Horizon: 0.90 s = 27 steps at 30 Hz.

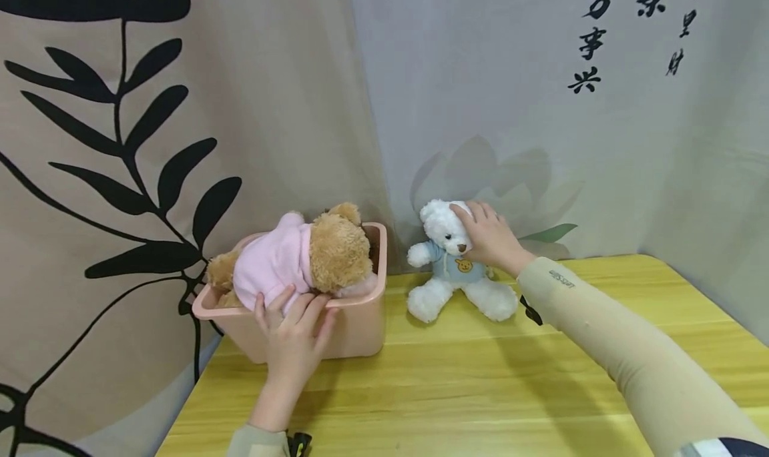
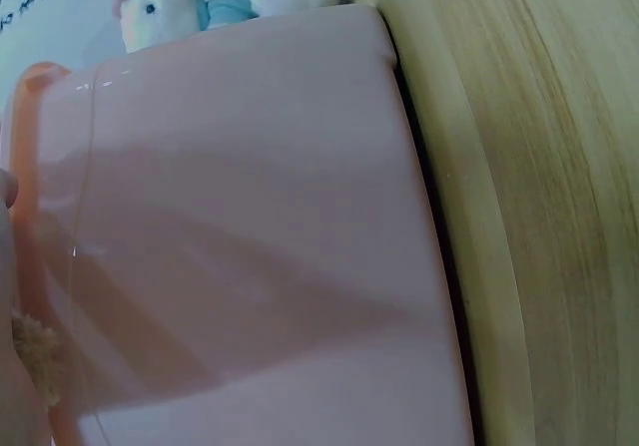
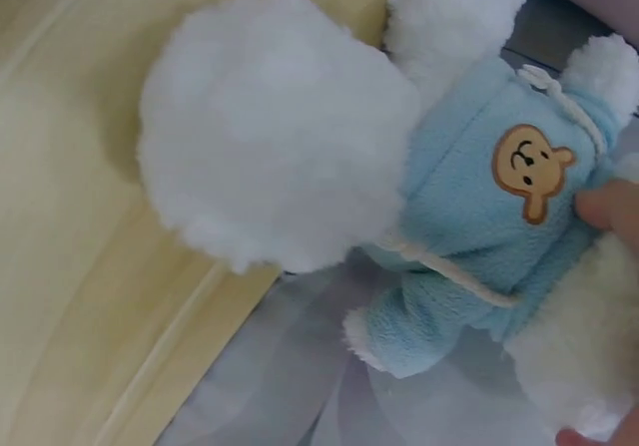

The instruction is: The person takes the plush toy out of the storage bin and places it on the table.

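A white teddy bear [image 1: 437,226] in a light-blue hoodie [image 3: 464,157] with a small bear patch sits upright on the table, legs spread forward. My right hand [image 1: 489,237] grips its head, fingers over the top and thumb by the muzzle, covering one side of the face. To the left, a brown teddy bear [image 1: 339,253] in a pink top [image 1: 270,263] lies in a pink plastic bin [image 1: 354,337], its face turned away. My left hand [image 1: 294,340] rests at the bin's front rim, fingers extended against the bear's pink top.
The yellow wood-grain table [image 1: 420,397] carries the bin and the white bear near its back edge. Behind hangs a pale curtain [image 1: 288,97] with black leaves and writing. A paler plush part [image 1: 359,287] shows under the brown bear's head.
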Each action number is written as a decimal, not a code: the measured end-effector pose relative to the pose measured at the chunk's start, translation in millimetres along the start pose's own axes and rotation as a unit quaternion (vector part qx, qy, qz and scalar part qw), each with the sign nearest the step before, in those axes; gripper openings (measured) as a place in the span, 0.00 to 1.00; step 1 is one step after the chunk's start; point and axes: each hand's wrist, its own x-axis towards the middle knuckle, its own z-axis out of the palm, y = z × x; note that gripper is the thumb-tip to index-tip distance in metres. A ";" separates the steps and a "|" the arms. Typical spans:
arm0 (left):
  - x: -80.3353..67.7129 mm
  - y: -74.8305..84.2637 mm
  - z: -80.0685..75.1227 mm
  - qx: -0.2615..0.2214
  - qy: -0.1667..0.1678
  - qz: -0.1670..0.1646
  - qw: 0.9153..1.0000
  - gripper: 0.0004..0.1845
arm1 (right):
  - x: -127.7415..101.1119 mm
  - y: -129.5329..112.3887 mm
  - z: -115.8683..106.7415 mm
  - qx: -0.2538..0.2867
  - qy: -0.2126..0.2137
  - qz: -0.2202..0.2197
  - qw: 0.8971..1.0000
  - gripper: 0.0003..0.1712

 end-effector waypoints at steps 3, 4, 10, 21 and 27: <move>1.0 1.4 -0.5 -0.002 -0.003 0.002 1.000 0.13 | -2.2 -0.8 -5.9 -0.012 -0.017 0.007 1.000 0.65; 1.2 1.6 -0.7 -0.003 -0.004 0.002 1.000 0.13 | -2.9 -1.3 -8.1 -0.017 -0.025 0.009 1.000 0.65; 1.9 1.6 -3.5 -0.007 0.003 0.001 1.000 0.12 | -6.1 -6.3 -21.0 -0.043 -0.046 -0.002 0.998 0.61; 0.6 0.9 -5.9 0.000 0.001 -0.003 1.000 0.13 | 3.2 -44.8 -50.9 0.060 -0.005 -0.054 0.997 0.53; 0.4 1.5 -4.7 0.002 -0.002 -0.001 1.000 0.13 | 19.0 -91.5 -66.2 0.194 -0.005 -0.156 0.968 0.62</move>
